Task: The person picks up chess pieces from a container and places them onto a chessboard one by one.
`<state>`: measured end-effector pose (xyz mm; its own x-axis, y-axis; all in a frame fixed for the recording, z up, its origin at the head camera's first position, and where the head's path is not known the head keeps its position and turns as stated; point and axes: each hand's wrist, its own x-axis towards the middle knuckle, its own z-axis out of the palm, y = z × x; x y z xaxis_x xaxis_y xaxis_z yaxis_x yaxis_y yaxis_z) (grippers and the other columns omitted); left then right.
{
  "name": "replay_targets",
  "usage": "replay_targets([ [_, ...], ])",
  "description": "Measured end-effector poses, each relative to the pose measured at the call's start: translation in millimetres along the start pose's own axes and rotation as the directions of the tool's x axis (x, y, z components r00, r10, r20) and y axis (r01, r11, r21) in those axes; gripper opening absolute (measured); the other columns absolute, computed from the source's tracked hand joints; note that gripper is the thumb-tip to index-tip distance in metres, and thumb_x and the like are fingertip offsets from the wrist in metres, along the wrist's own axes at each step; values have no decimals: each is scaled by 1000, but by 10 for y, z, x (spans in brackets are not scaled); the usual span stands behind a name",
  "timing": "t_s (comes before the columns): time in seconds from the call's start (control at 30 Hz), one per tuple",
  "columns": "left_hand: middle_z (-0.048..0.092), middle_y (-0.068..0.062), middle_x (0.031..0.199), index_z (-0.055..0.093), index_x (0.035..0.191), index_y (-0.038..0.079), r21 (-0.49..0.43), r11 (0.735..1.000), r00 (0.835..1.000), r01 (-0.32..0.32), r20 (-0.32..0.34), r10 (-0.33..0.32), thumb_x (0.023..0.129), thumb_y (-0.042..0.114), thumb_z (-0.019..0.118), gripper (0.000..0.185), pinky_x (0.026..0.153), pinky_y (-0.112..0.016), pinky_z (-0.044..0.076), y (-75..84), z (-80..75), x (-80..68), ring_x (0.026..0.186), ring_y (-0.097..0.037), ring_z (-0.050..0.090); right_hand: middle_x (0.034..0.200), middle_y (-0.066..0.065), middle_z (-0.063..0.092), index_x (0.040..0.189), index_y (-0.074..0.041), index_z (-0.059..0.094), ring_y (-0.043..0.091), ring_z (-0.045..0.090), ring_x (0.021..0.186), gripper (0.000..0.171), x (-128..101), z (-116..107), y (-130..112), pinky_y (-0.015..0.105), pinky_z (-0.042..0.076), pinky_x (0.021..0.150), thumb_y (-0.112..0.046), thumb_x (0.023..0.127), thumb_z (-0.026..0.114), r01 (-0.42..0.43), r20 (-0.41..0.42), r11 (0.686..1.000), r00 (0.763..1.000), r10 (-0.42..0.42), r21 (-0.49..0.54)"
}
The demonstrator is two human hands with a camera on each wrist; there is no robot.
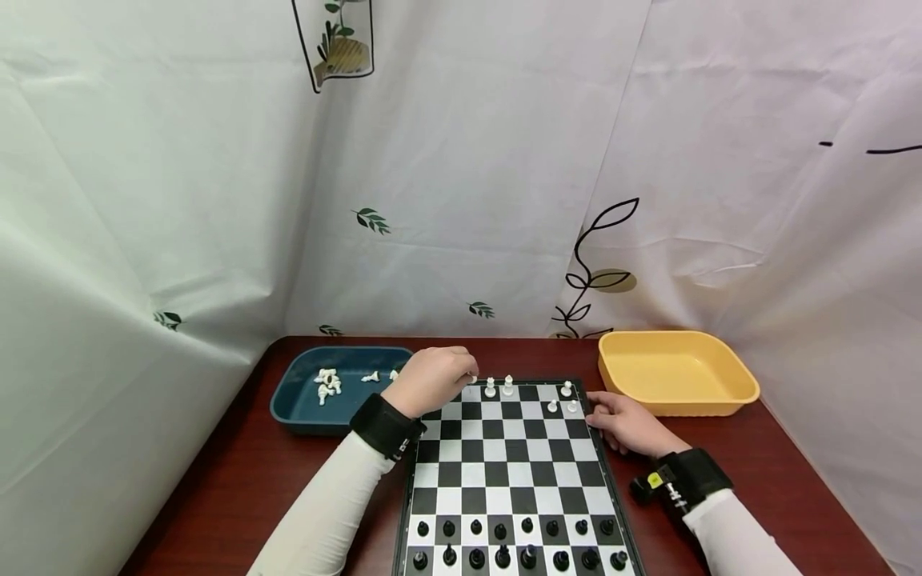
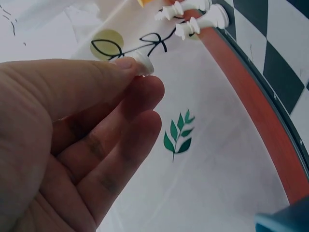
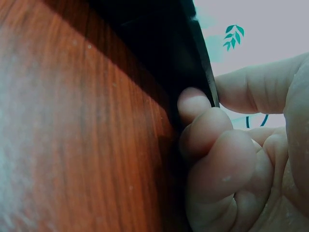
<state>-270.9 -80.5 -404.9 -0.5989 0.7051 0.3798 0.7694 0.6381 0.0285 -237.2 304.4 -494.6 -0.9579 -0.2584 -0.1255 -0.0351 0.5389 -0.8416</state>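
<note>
White sheeting printed with leaves (image 1: 371,221) closes in a dark red wooden table (image 1: 778,456) where a chessboard (image 1: 513,472) lies with its long axis running near to far. The left hand (image 1: 432,379) hovers over the board's far left corner, thumb and fingers pinching a small white chess piece (image 2: 142,63); too little of it shows to tell which way it points. Other white pieces (image 1: 499,387) stand upright on the far rows, and black pieces (image 1: 515,544) fill the two nearest rows. The right hand (image 1: 625,421) rests at the board's right edge, its fingers curled around the rim with the thumb on top. A blue tray (image 1: 302,404) holding loose white pieces (image 1: 328,382) sits far left, and a yellow tray (image 1: 677,372) sits far right.
</note>
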Motion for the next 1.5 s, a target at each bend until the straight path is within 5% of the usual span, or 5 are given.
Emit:
replay_targets([
  [0.67, 75, 3, 97, 83, 106, 16, -1, 997, 995, -77, 57, 77, 103, 12, 82, 5, 74, -24, 55, 234, 201, 199, 82, -9, 67, 71, 7, 59, 157, 13, 47, 24, 57, 55, 63, 0, 21, 66, 36, 50, 49, -15, 106, 71, 0, -6, 1000, 1000, 0, 2],
  [1.17, 77, 7, 100, 83, 107, 19, -27, 994, 980, -107, 164, 110, 103, 15, 82, 6, 82, -21, 56, 411, 348, 415, 89, -6, 70, 72, 7, 59, 157, 13, 47, 24, 57, 55, 62, -1, 0, 56, 36, 50, 48, -15, 106, 71, 3, -6, 1000, 1000, -3, 1],
  [1.5, 77, 8, 101, 86, 108, 20, -16, 994, 979, -107, 175, 108, 104, 16, 81, 7, 80, -18, 54, 443, 526, 514, 90, -4, 69, 70, 7, 58, 156, 14, 47, 23, 56, 54, 64, 9, 8, 55, 35, 49, 49, -16, 105, 72, 2, -12, 1000, 1000, -2, 4],
])
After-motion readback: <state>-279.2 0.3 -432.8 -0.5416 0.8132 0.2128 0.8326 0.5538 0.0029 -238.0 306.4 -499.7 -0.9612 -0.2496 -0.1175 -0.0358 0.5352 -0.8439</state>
